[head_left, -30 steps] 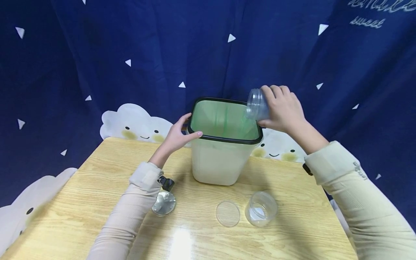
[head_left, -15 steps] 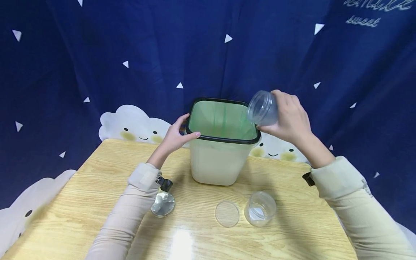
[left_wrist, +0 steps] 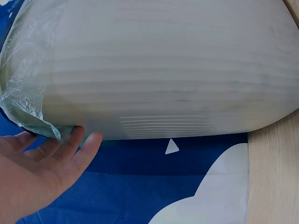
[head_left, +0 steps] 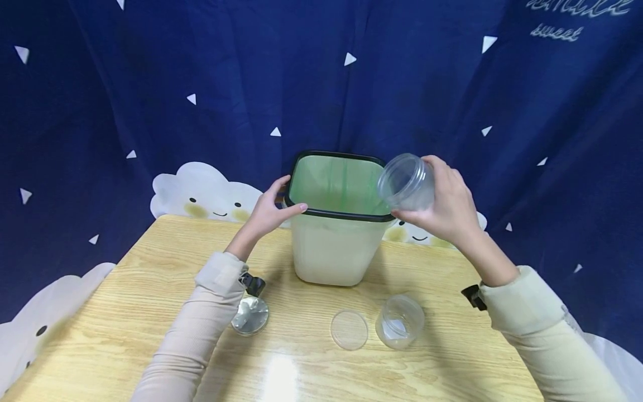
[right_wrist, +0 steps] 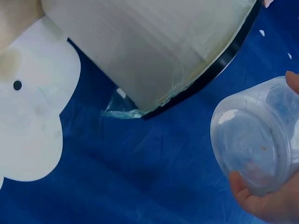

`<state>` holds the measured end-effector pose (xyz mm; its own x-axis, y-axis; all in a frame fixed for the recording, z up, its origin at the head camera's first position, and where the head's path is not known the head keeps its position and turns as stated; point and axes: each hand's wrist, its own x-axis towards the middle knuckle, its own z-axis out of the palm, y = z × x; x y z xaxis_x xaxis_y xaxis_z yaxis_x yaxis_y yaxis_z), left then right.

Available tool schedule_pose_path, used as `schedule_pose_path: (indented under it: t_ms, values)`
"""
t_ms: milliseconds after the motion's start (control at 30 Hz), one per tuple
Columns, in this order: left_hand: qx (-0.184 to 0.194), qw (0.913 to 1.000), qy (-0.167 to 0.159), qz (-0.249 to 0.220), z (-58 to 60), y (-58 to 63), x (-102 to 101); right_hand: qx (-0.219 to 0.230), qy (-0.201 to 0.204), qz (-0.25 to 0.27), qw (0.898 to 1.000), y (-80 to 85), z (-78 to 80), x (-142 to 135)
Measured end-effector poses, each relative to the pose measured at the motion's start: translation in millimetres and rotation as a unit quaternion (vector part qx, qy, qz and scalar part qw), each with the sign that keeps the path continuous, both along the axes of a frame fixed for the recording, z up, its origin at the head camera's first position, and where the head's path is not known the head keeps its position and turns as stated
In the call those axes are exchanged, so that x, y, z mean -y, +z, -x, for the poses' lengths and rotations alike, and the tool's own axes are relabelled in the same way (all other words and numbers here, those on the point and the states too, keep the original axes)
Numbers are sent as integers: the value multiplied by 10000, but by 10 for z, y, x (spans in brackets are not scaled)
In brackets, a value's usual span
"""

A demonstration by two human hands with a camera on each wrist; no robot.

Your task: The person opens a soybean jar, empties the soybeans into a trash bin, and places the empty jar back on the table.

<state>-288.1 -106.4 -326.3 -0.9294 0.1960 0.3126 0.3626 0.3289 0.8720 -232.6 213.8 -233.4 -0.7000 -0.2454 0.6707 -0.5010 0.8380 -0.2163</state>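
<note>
A whitish trash bin (head_left: pixel 334 251) with a black rim (head_left: pixel 346 214) and a pale green bag (head_left: pixel 334 181) inside stands at the table's back. My left hand (head_left: pixel 267 214) holds its left corner, thumb over the front of the rim and fingers along the side. In the left wrist view those fingers touch the bin beside the overhanging bag. With my right hand (head_left: pixel 449 204) I grip a clear plastic jar (head_left: pixel 409 187), tilted, its mouth toward the bin's right corner. The jar's base (right_wrist: pixel 247 144) faces the right wrist camera; a few small specks show on it.
On the wooden table (head_left: pixel 166 290) lie a silver lid (head_left: pixel 250 316) by the left sleeve and a clear round disc (head_left: pixel 349 330). Another clear jar (head_left: pixel 409 312), with a white patch showing in it, stands right of the disc. A blue curtain (head_left: pixel 321 72) hangs behind.
My right hand has drawn the jar lower and turned it less steeply, so its mouth now faces more upward. The left hand keeps its hold on the bin.
</note>
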Motion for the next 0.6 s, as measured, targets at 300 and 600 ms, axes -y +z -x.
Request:
schedule_pose_path:
  t_ms: [300,600]
  values:
    - [-4,10000,-27,-87,0,2,3,398,113,420,9983,-104,-171,34]
    - [49,10000,14,9,-1,5,4,452,313,610,9966,-263,-284,82]
